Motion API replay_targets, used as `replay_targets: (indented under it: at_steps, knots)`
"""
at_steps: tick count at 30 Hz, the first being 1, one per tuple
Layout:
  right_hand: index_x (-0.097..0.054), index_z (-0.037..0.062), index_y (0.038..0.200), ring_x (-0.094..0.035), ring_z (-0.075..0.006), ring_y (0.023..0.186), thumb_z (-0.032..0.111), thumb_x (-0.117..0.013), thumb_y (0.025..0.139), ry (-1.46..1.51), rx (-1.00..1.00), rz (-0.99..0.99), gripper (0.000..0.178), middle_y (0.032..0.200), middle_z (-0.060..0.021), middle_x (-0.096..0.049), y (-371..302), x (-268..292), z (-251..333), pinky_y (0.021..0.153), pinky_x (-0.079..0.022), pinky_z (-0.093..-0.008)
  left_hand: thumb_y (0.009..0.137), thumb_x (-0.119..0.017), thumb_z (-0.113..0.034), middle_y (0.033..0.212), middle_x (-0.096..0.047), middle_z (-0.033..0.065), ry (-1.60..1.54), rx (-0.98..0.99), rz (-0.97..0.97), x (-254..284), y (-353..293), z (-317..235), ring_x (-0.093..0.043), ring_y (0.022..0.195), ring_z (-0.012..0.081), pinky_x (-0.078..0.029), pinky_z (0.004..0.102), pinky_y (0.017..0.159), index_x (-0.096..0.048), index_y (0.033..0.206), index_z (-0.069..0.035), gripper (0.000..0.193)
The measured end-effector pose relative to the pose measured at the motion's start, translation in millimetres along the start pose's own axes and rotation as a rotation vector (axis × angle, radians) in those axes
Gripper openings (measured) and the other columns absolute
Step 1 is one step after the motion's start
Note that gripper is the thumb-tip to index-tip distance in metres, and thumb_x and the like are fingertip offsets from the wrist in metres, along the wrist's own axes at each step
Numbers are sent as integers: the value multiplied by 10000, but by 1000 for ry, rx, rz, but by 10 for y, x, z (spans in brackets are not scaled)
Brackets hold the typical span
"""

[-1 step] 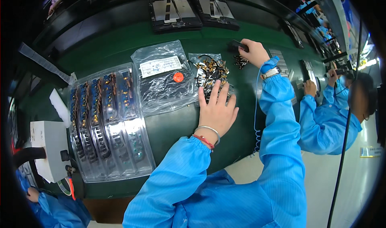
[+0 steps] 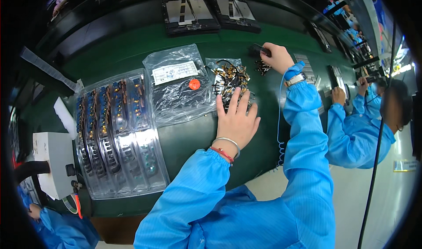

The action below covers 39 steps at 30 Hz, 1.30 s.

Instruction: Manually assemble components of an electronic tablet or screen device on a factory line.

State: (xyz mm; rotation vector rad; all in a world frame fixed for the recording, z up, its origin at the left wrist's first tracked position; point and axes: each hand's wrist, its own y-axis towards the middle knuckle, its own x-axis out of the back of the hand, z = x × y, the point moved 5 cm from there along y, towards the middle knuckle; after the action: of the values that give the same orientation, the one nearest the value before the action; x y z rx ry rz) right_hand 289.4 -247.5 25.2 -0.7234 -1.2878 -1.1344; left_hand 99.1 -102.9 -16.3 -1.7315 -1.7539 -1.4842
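My left hand (image 2: 237, 124) lies with fingers spread at the near edge of a pile of small black cables with gold ends (image 2: 233, 75). Its fingertips reach the pile, and nothing is visibly gripped. Farther right, my right hand (image 2: 278, 58) is closed around a black object (image 2: 265, 52); its kind cannot be made out. Just below that hand sits a smaller heap of gold-tipped parts (image 2: 262, 67). A clear plastic bag (image 2: 180, 102) with a white label and an orange round sticker lies left of the cable pile. A blue wrist strap (image 2: 297, 68) circles my right wrist.
At left are a clear plastic tray (image 2: 127, 185) of circuit strips and a white box (image 2: 55, 165). Two opened flat devices (image 2: 193, 27) stand at the back. A coiled blue cord (image 2: 281, 154) hangs beside my right arm. At right, a co-worker (image 2: 356, 139) handles a device.
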Motion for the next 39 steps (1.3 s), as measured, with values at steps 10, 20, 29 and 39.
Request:
replay_targets:
  at_steps: [10,20,29,39]
  knots:
    - [-653,70,934,-628,-320,763,186,-616,743,51,-49,-78,226,809,-163,-643,-136,127,4,673,-501,-366,773,-608,-312,1262,-447,82,-8,-7,2,-59,-5,-30,-305,1268,295,-167,615,995,-584,1078,-154,344]
    - [-654,20,824,-545,-93,639,95,-681,726,596,-165,94,127,703,-30,-618,-997,-89,275,579,-412,-236,777,-596,-353,1277,-447,78,113,58,69,-57,-40,37,-315,1261,288,-165,601,1008,-549,1151,-141,433]
    - [-670,49,923,-549,-116,658,119,-699,710,506,-139,92,226,713,-33,-595,-1061,-128,180,600,-438,-250,791,-576,-374,1303,-427,33,211,18,75,-57,-34,28,-306,1268,263,-155,635,991,-543,1168,-158,436]
    - [-658,30,912,-536,-90,649,63,-692,718,478,8,-85,200,736,-24,-570,-1132,-152,269,578,-422,-229,789,-561,-403,1309,-418,12,252,-8,40,-74,52,-7,-301,1274,235,-166,657,969,-517,1212,-135,503]
